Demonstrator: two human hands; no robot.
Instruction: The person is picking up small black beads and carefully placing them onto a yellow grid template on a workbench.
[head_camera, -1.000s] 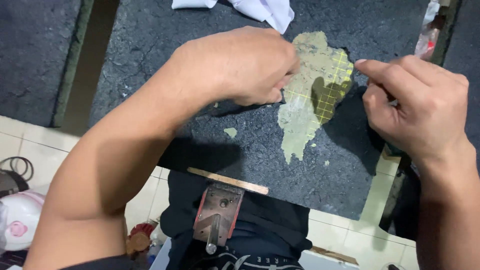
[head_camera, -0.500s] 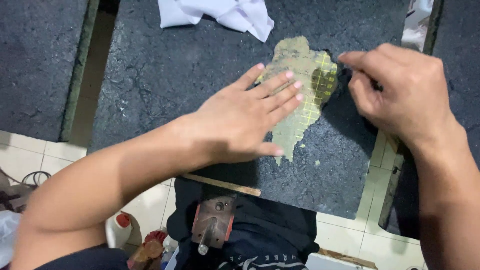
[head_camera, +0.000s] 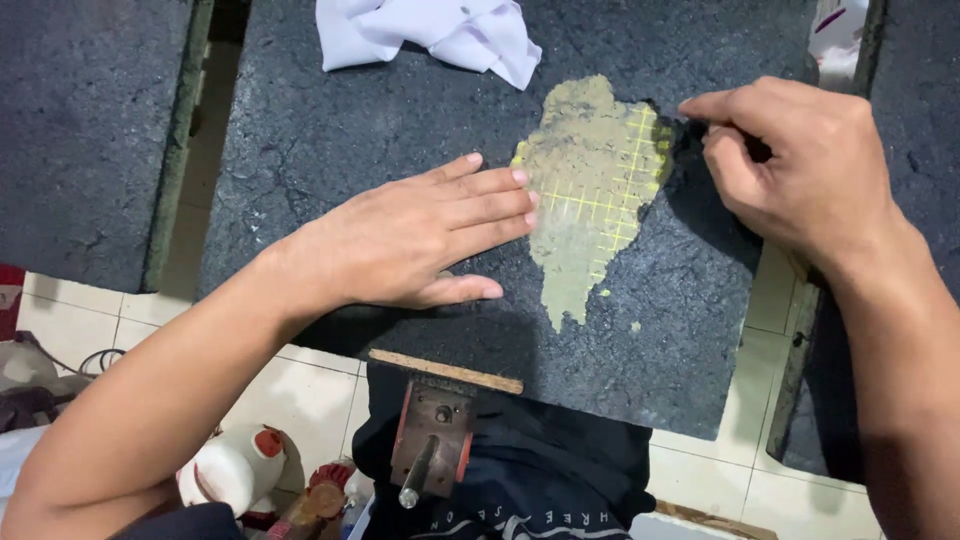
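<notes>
You are pressing your left hand (head_camera: 400, 240) flat on the dark, rough slab (head_camera: 330, 150) in the middle of the frame, fingers stretched out and together, gripping nothing. Your fingertips (head_camera: 520, 195) are touching the left edge of the olive-green patch (head_camera: 590, 190), which is sitting right of centre in the upper half of the frame. The patch is irregular, wide at the top and narrowing to a point lower down, and a yellow grid of fine lines is showing across its right part.

Your right hand (head_camera: 800, 165) is resting at the upper right of the frame, fingers curled in, with thumb and forefinger pinched together at the patch's upper right edge. Whether they are pinching the edge itself or something small, you cannot tell from this view.

A crumpled white cloth (head_camera: 430, 35) is lying on the slab at the top of the frame, well apart from both hands. Below the slab's near edge, a thin wooden strip (head_camera: 445, 371) is sitting above a reddish metal clamp (head_camera: 432, 445) at bottom centre. A white bottle with a red cap (head_camera: 235, 467) is lying on the tiled floor at lower left.
</notes>
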